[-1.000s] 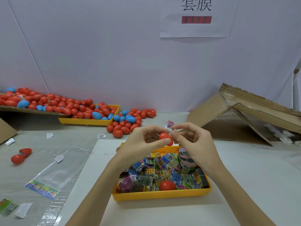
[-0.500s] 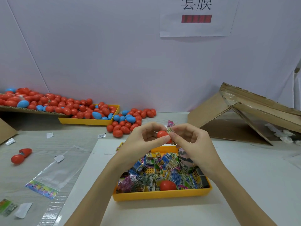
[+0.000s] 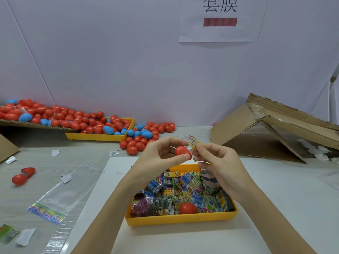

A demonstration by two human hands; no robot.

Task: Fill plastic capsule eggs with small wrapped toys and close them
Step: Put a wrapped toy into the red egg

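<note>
Red plastic, the capsule egg (image 3: 182, 152) sat pinched between the thumb and fingers of the left hand (image 3: 161, 158), raised above the far edge of the near yellow tray (image 3: 180, 219). Just right of it, the right hand (image 3: 218, 165) pinched 1 small wrapped toy (image 3: 193, 143). More wrapped toys (image 3: 183, 191) and 1 red egg (image 3: 188, 208) filled the tray below. Far left, red and blue eggs (image 3: 77, 121) lay heaped.

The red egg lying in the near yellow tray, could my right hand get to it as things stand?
Probably yes, once freed. The red egg lies uncovered on top of the wrapped toys, just below the right hand, but that hand is pinching a wrapped toy.
</note>
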